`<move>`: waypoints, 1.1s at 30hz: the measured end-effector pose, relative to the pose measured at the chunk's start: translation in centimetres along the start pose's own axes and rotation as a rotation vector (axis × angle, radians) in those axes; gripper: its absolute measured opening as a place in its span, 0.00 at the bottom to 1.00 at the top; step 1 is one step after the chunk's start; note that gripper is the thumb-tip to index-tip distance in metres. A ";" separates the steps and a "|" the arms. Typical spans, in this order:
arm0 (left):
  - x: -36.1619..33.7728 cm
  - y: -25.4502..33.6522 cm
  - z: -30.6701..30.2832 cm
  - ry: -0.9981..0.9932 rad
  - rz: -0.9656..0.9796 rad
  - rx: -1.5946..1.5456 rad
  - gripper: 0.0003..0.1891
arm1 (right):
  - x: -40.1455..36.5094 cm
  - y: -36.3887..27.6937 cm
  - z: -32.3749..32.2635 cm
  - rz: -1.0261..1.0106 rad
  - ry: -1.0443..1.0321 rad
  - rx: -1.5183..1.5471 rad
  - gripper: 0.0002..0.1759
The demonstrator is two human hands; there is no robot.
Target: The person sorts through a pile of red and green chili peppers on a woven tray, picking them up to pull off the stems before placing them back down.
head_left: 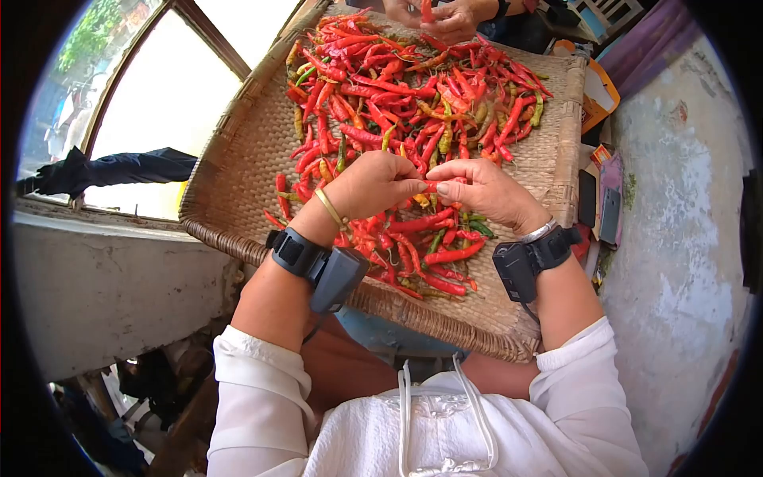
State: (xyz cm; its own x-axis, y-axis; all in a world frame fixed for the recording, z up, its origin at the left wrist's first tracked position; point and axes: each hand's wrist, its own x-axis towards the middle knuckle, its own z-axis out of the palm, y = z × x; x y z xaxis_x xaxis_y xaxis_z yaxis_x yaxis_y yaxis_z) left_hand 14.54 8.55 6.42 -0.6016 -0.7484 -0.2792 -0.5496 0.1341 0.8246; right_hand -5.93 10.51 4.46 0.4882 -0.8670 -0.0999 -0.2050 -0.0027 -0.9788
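Both my hands meet over the middle of a woven tray (pixel 238 155) that holds a spread of red, orange and green chili peppers (pixel 381 87). A red pepper (pixel 434 188) is pinched between the fingertips of my left hand (pixel 377 184) and my right hand (pixel 493 192); the fingers cover much of it. Below my hands lies a smaller heap of peppers (pixel 421 242), close to the tray's near edge. Each wrist bears a dark strapped device.
Across the tray, a co-worker's hands (pixel 449 17) hold a red piece. A folded dark umbrella (pixel 127 171) rests at the window on the left. Phones (pixel 610 215) and boxes stand right of the tray, beside a worn wall (pixel 683 222).
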 end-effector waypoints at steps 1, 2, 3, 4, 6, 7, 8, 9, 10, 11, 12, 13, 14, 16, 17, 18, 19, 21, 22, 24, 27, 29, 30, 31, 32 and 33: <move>0.2 -0.2 0.2 -0.009 0.017 -0.033 0.11 | -0.2 -0.6 0.2 0.137 -0.033 0.065 0.16; 0.4 -0.3 0.2 -0.008 0.019 -0.033 0.11 | -0.4 -1.0 0.2 0.274 -0.066 0.129 0.14; 0.7 -0.5 0.2 0.040 0.045 -0.003 0.12 | -0.3 -1.1 -0.2 0.273 -0.064 0.128 0.14; 1.0 -0.7 0.1 0.086 0.071 0.026 0.13 | -0.3 -1.1 -0.9 0.285 -0.036 0.037 0.13; 1.7 -1.2 0.1 0.217 0.089 0.156 0.13 | -0.2 -0.9 -2.7 0.277 -0.003 -0.110 0.12; 1.9 -1.5 0.1 0.352 0.106 0.285 0.13 | -0.2 -0.8 -3.4 0.277 0.001 -0.111 0.12; 2.1 -1.8 0.1 0.336 0.103 0.358 0.11 | -0.2 -0.8 -4.1 0.244 0.152 0.037 0.14; 2.3 -2.0 0.4 0.336 0.105 0.358 0.11 | -0.2 -1.0 -4.3 0.208 0.301 0.184 0.17; 2.4 -2.4 0.9 0.297 0.183 0.474 0.10 | -0.3 -1.2 -4.0 0.072 0.440 0.453 0.23; 2.6 -2.8 1.4 0.255 0.259 0.590 0.10 | -0.2 -1.5 -3.7 0.073 0.441 0.452 0.23; 2.7 -2.9 1.8 0.162 0.255 0.675 0.11 | -0.1 -1.7 -3.5 0.054 0.513 0.461 0.24; 2.7 -3.0 2.0 0.161 0.255 0.674 0.11 | -0.1 -1.9 -3.3 0.035 0.584 0.469 0.25; 2.7 -3.1 2.2 0.069 0.213 0.733 0.13 | -0.2 -1.7 -3.1 0.060 0.537 0.411 0.24; 2.7 -2.9 2.3 -0.026 0.171 0.790 0.15 | -0.2 -1.1 -3.1 0.121 0.409 0.341 0.24; 2.6 -2.7 2.3 -0.015 0.154 0.800 0.14 | -0.2 -0.8 -3.1 0.179 0.277 0.269 0.23; 2.6 -2.7 2.2 -0.002 0.136 0.811 0.14 | -0.2 -1.1 -2.7 0.219 0.238 0.240 0.20; 2.6 -2.7 2.2 -0.002 0.133 0.810 0.14 | -0.3 -1.3 -2.2 0.220 0.236 0.241 0.20; 2.7 -2.6 2.0 -0.039 0.159 0.850 0.12 | -0.4 -1.6 -1.6 0.235 0.151 -0.003 0.17; 2.6 -2.4 1.9 -0.039 0.160 0.853 0.12 | -0.3 -1.3 -1.6 0.210 0.093 -0.181 0.16; 2.1 -1.9 1.5 0.114 0.327 0.565 0.09 | -0.1 -0.2 -1.2 0.175 0.015 -0.213 0.16; 1.9 -1.4 1.4 0.212 0.433 0.345 0.07 | -0.2 0.3 -0.1 0.080 -0.020 -0.165 0.15; 1.7 -0.8 1.5 0.167 0.375 0.257 0.07 | -0.3 -0.7 0.1 0.235 -0.070 -0.187 0.13; 1.6 -0.6 1.5 0.125 0.316 0.169 0.06 | -0.3 -0.8 0.0 0.236 -0.072 -0.188 0.13; 1.5 -0.4 1.5 0.127 0.316 0.167 0.06 | -0.4 -0.9 -0.1 0.248 -0.090 -0.170 0.13; 1.4 -0.3 1.4 0.085 0.244 0.103 0.06 | -0.5 -0.9 -0.3 0.261 -0.108 -0.151 0.12; 1.3 -0.3 1.4 0.043 0.172 0.039 0.06 | -0.6 -1.1 -0.6 0.264 -0.109 -0.150 0.12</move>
State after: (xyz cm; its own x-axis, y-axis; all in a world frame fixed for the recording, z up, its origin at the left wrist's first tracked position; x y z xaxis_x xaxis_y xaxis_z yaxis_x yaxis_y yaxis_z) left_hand 13.08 8.40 5.15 -0.6637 -0.7394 -0.1135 -0.4635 0.2874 0.8382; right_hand -6.50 10.74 5.74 0.4880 -0.7891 -0.3731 -0.4550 0.1348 -0.8802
